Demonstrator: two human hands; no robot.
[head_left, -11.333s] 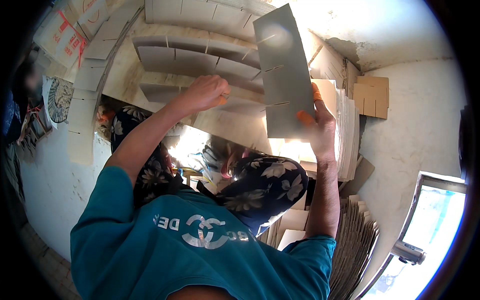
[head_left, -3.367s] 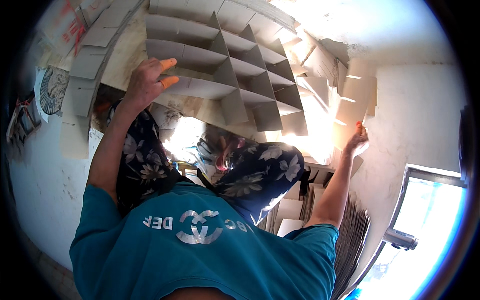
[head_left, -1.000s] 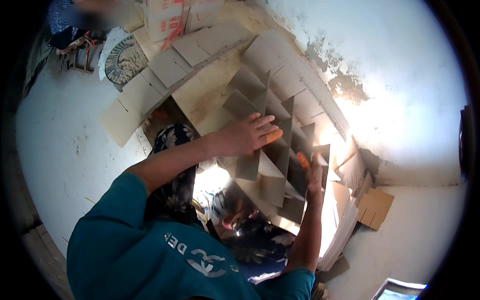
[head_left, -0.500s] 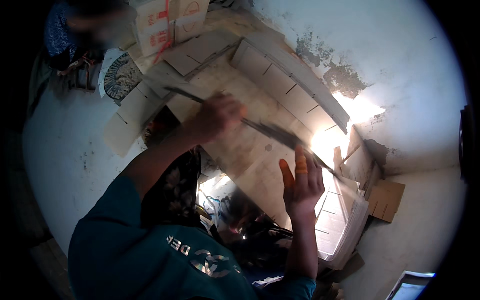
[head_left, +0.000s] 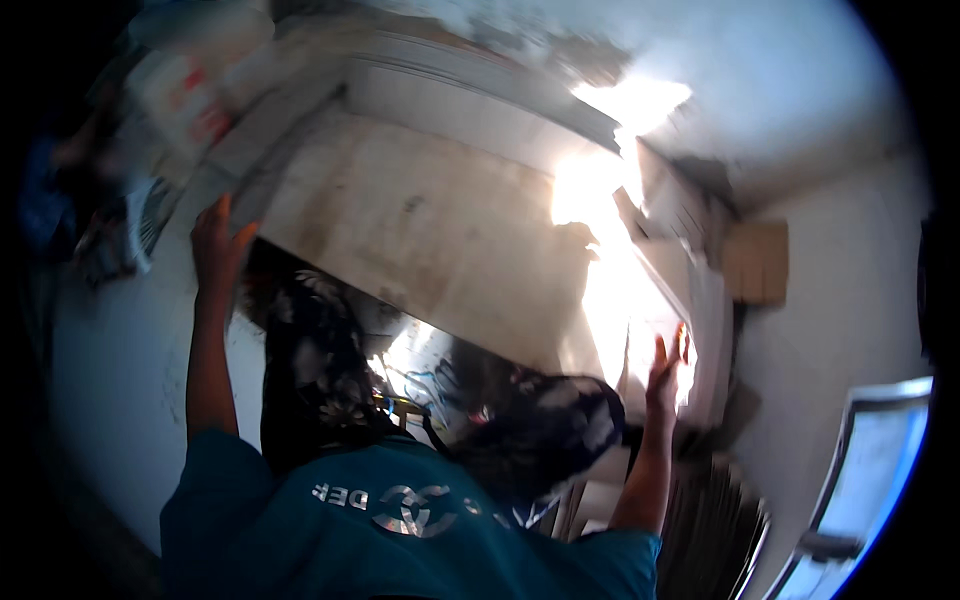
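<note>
My left hand is raised at the left end of the work board, its thumb apart from its fingers and nothing visible in it. Closest to it are blurred greyish cardboard pieces; whether it touches them I cannot tell. On the right, my right hand has its thumb and fingers spread, beside a stack of pale cardboard sheets. Strong glare lies over that stack and hides whether the fingers touch it.
Along the board's far side runs a row of long cardboard strips. A brown cardboard piece stands against the right wall. Printed boxes are at the far left, near another person. A blue-edged frame is at lower right.
The long dark strip between my hands is no longer in them. My left hand has moved left and opened; my right has moved right and down. The view has shifted and blurred.
</note>
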